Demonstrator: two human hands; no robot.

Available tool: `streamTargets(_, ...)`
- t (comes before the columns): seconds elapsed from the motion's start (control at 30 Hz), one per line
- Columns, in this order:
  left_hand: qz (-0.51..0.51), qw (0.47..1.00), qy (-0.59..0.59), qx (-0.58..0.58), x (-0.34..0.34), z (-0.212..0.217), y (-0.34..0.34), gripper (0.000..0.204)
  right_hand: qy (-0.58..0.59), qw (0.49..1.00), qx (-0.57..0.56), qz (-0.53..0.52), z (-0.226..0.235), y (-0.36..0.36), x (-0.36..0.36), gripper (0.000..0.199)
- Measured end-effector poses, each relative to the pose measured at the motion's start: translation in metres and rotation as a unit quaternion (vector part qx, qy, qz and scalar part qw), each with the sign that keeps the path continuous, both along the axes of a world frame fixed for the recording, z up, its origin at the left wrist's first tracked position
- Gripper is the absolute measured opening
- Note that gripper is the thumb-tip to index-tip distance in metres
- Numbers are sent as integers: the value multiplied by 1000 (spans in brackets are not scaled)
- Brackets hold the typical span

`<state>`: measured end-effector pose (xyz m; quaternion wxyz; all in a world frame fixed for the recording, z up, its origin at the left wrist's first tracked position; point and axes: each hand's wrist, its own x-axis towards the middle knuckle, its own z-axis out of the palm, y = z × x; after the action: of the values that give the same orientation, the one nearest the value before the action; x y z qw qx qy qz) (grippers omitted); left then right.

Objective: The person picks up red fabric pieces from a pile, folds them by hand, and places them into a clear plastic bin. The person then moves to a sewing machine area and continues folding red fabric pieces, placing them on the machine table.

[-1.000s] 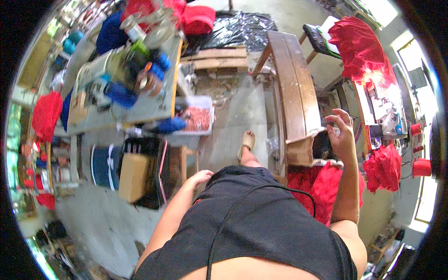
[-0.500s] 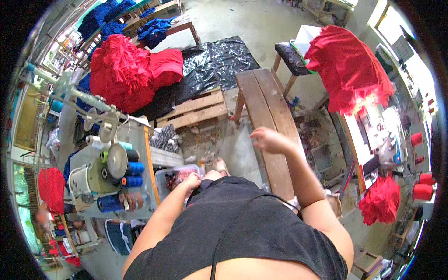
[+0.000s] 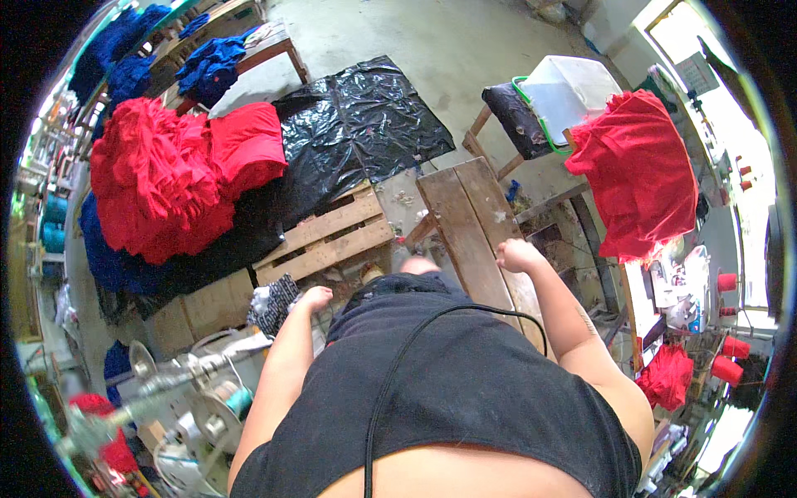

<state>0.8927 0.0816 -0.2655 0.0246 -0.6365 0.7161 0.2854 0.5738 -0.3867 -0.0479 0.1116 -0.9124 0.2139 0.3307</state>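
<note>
My left hand hangs at my side with its fingers curled in, and nothing shows in it. It is nearest to a black-and-white patterned cloth bundle on the floor, apart from it. My right hand is closed into a loose fist over the long wooden bench, with nothing visible in it. Whether it touches the bench I cannot tell. One foot shows ahead of my dark clothing.
A wooden pallet and black plastic sheet lie ahead. Red fabric is heaped at left, with more red fabric at right. A white bin sits on a stool. Thread machinery stands lower left.
I have moved forward: the pallet and bench are nearer, and the thread machinery has slid back to the lower left. The right hand's fingers have curled in. The clear tub is out of sight.
</note>
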Motion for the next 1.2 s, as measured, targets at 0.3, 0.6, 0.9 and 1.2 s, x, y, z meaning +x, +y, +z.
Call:
streamTargets(0.3,479,834,180,207,66,133,-111,24,46,983,175,-2,-117,-42,85,39)
streamTargets(0.6,670,670,262,179,218,125,-176,33,-8,963,258,-80,-160,-154,193,27)
streamTargets(0.9,510,804,193,237,338,163,-408,29,-145,838,281,-445,-168,-250,194,29)
streamTargets(1.2,343,857,144,355,421,107,-639,28,-230,615,165,-736,-126,-204,112,28)
